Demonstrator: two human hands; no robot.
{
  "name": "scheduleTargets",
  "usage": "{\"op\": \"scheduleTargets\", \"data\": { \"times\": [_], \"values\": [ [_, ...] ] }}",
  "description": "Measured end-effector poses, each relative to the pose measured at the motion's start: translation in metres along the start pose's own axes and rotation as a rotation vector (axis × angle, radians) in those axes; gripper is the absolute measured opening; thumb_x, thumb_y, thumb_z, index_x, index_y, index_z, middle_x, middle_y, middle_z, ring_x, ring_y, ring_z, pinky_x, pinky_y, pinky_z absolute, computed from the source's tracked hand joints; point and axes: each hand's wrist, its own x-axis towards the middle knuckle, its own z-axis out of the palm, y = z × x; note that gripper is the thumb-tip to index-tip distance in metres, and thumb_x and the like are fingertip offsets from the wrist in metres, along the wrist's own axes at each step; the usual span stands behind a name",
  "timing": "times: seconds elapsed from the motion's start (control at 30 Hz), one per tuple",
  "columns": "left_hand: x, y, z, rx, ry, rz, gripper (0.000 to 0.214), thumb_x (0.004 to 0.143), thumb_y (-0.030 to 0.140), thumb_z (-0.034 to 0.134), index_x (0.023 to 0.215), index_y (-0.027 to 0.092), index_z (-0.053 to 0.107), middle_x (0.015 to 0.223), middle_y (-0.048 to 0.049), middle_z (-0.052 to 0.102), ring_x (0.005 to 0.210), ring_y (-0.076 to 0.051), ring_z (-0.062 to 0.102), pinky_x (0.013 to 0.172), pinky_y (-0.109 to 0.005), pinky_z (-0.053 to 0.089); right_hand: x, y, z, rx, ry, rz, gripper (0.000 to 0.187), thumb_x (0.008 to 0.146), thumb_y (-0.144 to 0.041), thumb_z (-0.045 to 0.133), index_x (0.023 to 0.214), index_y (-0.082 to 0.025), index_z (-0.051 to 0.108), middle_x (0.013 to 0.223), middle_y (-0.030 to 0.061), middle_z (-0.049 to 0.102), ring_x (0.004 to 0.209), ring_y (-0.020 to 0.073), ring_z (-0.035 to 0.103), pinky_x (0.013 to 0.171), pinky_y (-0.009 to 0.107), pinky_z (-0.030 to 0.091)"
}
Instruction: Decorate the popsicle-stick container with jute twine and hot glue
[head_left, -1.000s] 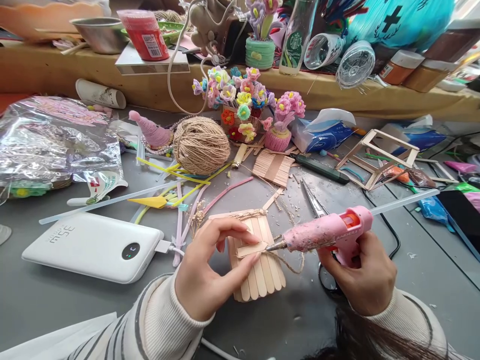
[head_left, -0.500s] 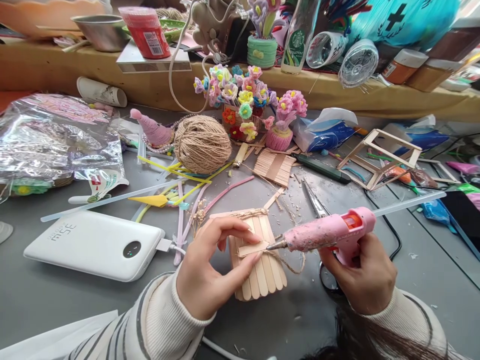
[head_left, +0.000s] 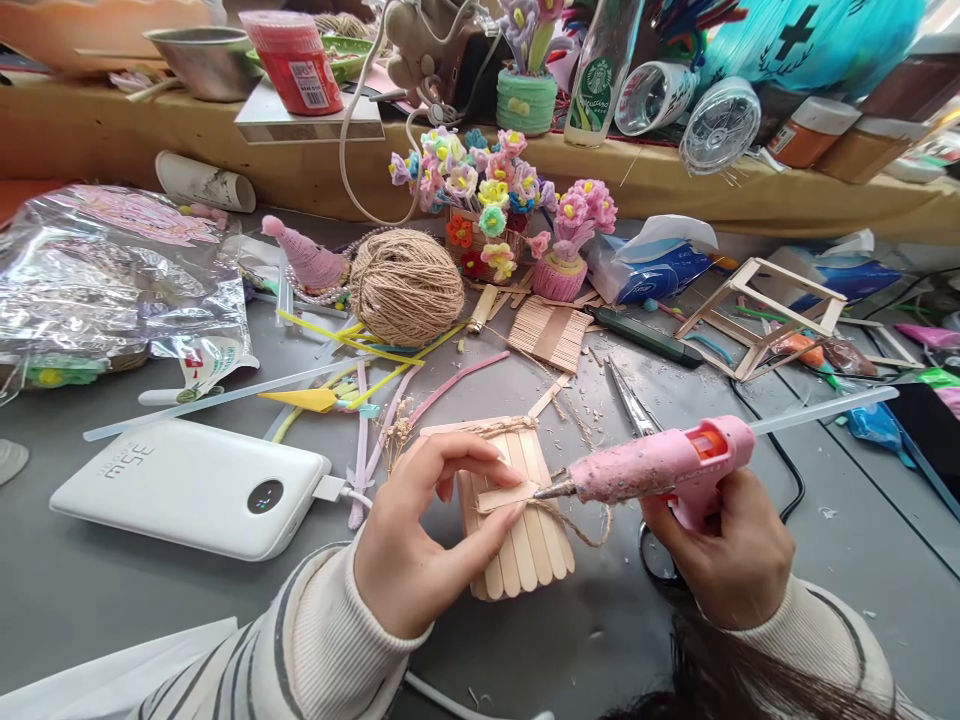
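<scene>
My left hand (head_left: 416, 540) pinches a short piece of craft stick (head_left: 507, 496) between thumb and fingertips. Beneath it is a small structure of craft sticks (head_left: 529, 555) with rounded ends, tilted on the table. A strand of twine (head_left: 577, 532) runs across it and loops off to the right, and more twine lies along its top edge. My right hand (head_left: 739, 555) is wrapped around the handle of a pink hot glue gun (head_left: 637, 465), whose metal nozzle is at the right end of the short piece. A clear glue stick (head_left: 825, 412) pokes out of the gun's back.
Scissors (head_left: 634, 400) lie behind the gun. A white power bank (head_left: 191, 490) with a cable sits at the left. Farther back are a ball of twine (head_left: 407, 288), a bundle of craft sticks (head_left: 549, 335), craft flowers (head_left: 480, 185) and an open stick frame (head_left: 761, 320).
</scene>
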Motion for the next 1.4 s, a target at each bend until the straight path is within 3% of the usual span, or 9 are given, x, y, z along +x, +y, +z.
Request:
{"op": "scheduleTargets", "data": {
  "times": [0.4,1.03,1.4],
  "values": [
    [0.0001,0.0012,0.0015,-0.018,0.029,-0.023,0.026,0.073,0.015,0.063,0.094,0.023,0.050,0.080,-0.0012,0.069,0.076,-0.017,0.062,0.058,-0.029,0.040,0.0010,-0.0007,-0.0011,-0.028,0.017,-0.009,0.022,0.073,-0.039,0.060,0.082,-0.020,0.051,0.061,0.0017,0.050,0.049,0.0164,0.048,0.045,0.032,0.032],
    [-0.0005,0.0001,-0.0005,0.006,-0.005,0.012,0.029,0.073,0.015,0.063,0.097,0.025,0.048,0.083,0.0021,0.068,0.076,-0.015,0.061,0.058,-0.027,0.040,0.0004,-0.0002,-0.0011,0.006,-0.007,-0.003,0.020,0.076,-0.037,0.056,0.085,-0.019,0.050,0.068,0.0051,0.056,0.055,0.0192,0.054,0.045,0.032,0.032],
    [0.0002,-0.0017,0.0005,0.007,-0.011,0.018,0.030,0.074,0.015,0.063,0.097,0.024,0.047,0.083,0.0033,0.068,0.077,-0.013,0.061,0.059,-0.025,0.040,0.0027,-0.0056,-0.0009,-0.008,0.049,0.010,0.023,0.076,-0.039,0.055,0.068,-0.022,0.041,0.056,-0.0037,0.038,0.048,0.0137,0.042,0.046,0.029,0.028]
  ]
}}
